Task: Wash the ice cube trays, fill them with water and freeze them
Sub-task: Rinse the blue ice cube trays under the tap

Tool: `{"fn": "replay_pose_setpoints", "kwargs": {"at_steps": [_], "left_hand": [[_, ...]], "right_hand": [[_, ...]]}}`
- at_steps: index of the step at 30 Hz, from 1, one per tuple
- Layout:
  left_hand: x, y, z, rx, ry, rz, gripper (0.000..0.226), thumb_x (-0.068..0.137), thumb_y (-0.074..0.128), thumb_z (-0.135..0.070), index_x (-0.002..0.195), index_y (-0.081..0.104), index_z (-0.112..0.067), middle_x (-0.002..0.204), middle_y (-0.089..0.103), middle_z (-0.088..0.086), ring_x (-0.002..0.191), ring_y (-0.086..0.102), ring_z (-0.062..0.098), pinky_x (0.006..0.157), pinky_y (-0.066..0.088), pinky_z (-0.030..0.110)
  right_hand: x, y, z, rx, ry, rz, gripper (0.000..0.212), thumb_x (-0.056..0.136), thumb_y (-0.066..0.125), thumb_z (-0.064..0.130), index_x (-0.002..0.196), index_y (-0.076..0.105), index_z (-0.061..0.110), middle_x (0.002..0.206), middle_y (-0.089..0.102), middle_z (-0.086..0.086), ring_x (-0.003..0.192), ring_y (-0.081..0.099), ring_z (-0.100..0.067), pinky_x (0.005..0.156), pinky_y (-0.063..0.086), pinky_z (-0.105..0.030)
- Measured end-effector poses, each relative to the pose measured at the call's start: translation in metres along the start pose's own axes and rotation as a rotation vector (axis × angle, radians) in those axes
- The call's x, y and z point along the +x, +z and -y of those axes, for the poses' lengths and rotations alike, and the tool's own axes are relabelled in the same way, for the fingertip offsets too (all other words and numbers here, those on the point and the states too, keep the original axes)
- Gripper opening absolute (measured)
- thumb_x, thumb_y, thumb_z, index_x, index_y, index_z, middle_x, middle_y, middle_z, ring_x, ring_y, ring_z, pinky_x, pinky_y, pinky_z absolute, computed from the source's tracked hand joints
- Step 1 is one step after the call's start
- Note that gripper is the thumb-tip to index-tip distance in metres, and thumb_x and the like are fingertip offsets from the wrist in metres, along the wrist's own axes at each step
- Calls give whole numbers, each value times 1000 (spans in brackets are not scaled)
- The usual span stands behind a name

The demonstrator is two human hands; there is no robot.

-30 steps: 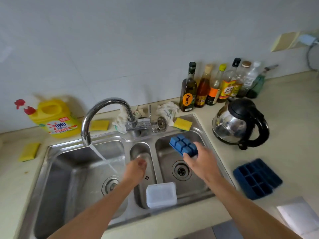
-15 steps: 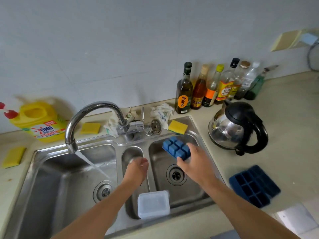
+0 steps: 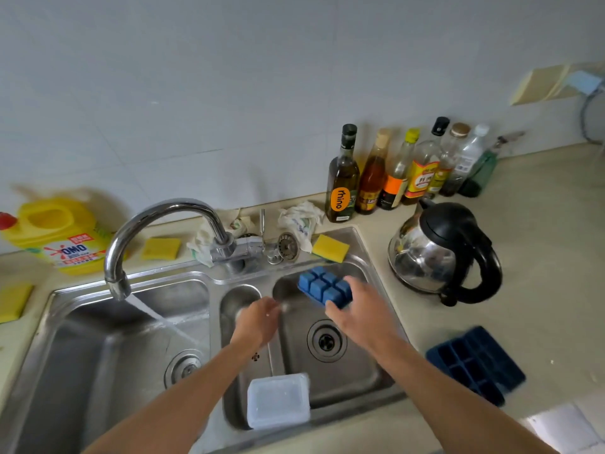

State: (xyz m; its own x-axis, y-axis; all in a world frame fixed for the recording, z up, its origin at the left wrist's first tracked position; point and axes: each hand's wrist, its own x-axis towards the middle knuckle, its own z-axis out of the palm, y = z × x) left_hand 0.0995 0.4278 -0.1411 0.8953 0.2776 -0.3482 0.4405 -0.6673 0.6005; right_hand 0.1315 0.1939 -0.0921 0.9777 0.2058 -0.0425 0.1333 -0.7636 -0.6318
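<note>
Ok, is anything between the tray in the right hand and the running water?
Only the left hand, over the small middle basin, lies between the blue tray gripped by the right hand and the stream. The clear container sits nearer, off that line.

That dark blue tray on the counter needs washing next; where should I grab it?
Grip the dark blue tray by the rim nearest the sink, coming from above with a thumb in a cup: it lies flat, cups up, so that rim is exposed.
</note>
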Motion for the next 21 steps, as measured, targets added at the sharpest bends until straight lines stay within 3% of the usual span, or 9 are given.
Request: {"fn": "replay_pose_setpoints", "kwargs": {"at_steps": [3, 4, 5, 7, 9, 12, 15, 18, 21], "left_hand": [[-6, 7, -8, 8, 5, -11, 18, 100, 53, -22, 92, 68, -25, 88, 71, -6, 84, 66, 17, 76, 51, 29], [-8, 9, -12, 4, -5, -21, 18, 101, 52, -22, 93, 68, -25, 87, 70, -6, 82, 66, 16, 75, 50, 28], [-12, 12, -15, -5, -12, -33, 17, 101, 53, -23, 94, 68, -24, 84, 69, -6, 79, 65, 15, 72, 50, 27], [-24, 20, -20, -48, -32, -72, 16, 100, 56, -24, 87, 66, -24, 75, 67, -5, 69, 65, 15, 64, 48, 26], [-38, 32, -23, -97, -45, -101, 13, 99, 59, -22, 89, 68, -21, 76, 65, -5, 76, 67, 18, 67, 46, 26], [-62, 50, -33, -134, -73, -136, 12, 98, 60, -17, 108, 68, -16, 89, 67, -1, 90, 67, 25, 74, 48, 29], [-94, 68, -57, -352, -42, -168, 29, 98, 58, -6, 127, 60, -10, 110, 71, 12, 101, 69, 30, 91, 56, 45], [-126, 80, -94, -574, 54, -293, 32, 99, 60, -8, 130, 56, -15, 115, 70, 5, 97, 70, 24, 83, 60, 43], [-151, 92, -129, -731, 135, -300, 27, 99, 62, -8, 123, 61, -20, 108, 73, -1, 89, 74, 20, 70, 61, 32]], "right_hand": [[23, -32, 29, 163, -265, -303, 55, 78, 64, 55, 126, 51, 30, 102, 49, 22, 98, 49, 8, 76, 39, -4], [22, -36, 26, 173, -314, -323, 57, 78, 66, 53, 127, 51, 29, 103, 46, 24, 100, 48, 9, 79, 38, -3], [16, -35, 14, 153, -295, -268, 53, 77, 66, 52, 123, 53, 26, 103, 48, 22, 97, 50, 6, 78, 40, -6], [-7, -24, -15, -4, -76, 52, 37, 76, 63, 53, 98, 56, 24, 89, 58, 12, 81, 58, -7, 68, 50, -18], [-34, -12, -41, -147, 49, 282, 35, 75, 62, 55, 89, 55, 24, 79, 61, 6, 70, 60, -10, 64, 58, -33], [-45, -22, -43, 121, -78, 119, 38, 75, 62, 56, 96, 59, 24, 81, 62, 12, 71, 60, -2, 56, 51, -18], [-49, -58, -31, 427, 15, 162, 33, 74, 62, 55, 95, 61, 29, 82, 68, 11, 72, 63, 1, 52, 44, -14], [-69, -95, -41, 700, 194, 335, 38, 77, 65, 50, 101, 67, 21, 85, 74, 2, 73, 70, -4, 68, 61, -33], [-92, -118, -64, 966, 348, 487, 34, 95, 61, 38, 113, 70, 10, 83, 73, -8, 75, 71, -17, 75, 63, -41]]}}
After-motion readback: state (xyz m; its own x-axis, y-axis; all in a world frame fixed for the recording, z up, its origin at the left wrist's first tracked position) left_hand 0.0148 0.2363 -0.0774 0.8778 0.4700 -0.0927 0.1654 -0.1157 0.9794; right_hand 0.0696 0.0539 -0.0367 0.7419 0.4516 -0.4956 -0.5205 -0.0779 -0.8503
